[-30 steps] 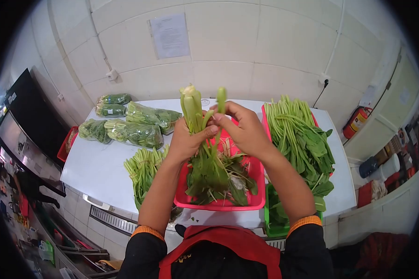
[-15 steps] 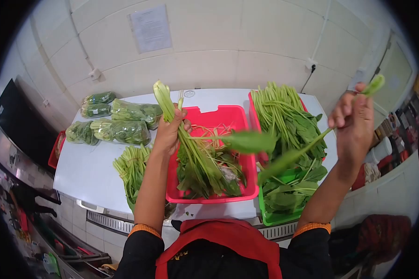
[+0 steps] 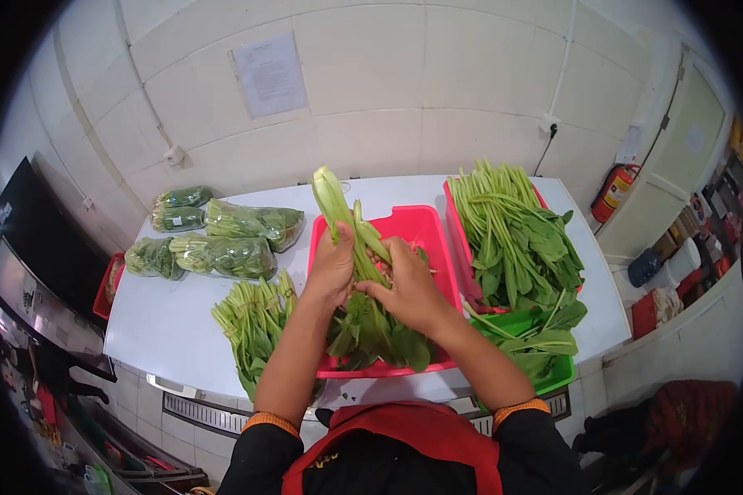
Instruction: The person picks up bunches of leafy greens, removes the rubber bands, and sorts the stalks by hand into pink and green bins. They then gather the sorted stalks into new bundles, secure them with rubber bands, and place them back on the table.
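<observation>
Over the middle red basket (image 3: 447,276), my left hand (image 3: 332,266) is wrapped round a bunch of leafy greens (image 3: 330,194), pale stem ends up and leaves hanging down into the basket. On the bunch's right side, my right hand (image 3: 409,289) is closed round some green stalks (image 3: 370,235), its thumb pointing toward my left hand. Trimmings lie in the basket behind the hands. Loose greens (image 3: 516,239) fill another red basket at the right, and a green basket (image 3: 563,375) in front of it holds more leaves.
Bagged greens (image 3: 223,256) lie at the table's left. Tied bunches (image 3: 252,322) rest beside my left forearm. The white table (image 3: 157,330) stands against a wall. A fire extinguisher (image 3: 615,191) is at the far right, and a red basket (image 3: 107,285) is beyond the left edge.
My right hand has come in from the far right down to the bunch, bringing the stalk it held. My left hand has moved slightly right and down. The view has shifted a little.
</observation>
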